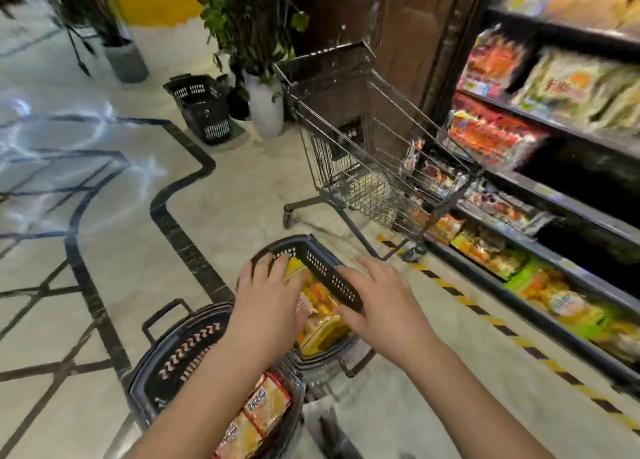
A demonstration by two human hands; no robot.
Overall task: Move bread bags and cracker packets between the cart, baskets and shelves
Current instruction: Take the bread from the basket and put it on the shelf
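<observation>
A black perforated basket (320,268) holds yellow and orange bread bags (320,323) low in the middle of the view. My left hand (266,295) curls over its left rim, fingers touching the bags. My right hand (377,302) lies on its right wall, fingers spread over the rim and thumb under it. A second dark basket (180,347), nearer to me, holds orange cracker packets (266,406) partly hidden by my left forearm. The wire cart (363,139) stands ahead with a few packets (440,178) at its shelf-side end.
Shelves (554,195) on the right carry blurred snack bags; a low bin (512,306) runs along yellow-black floor tape. A third black basket (204,108) and potted plants (263,105) stand at the back. Marble floor lies to the left.
</observation>
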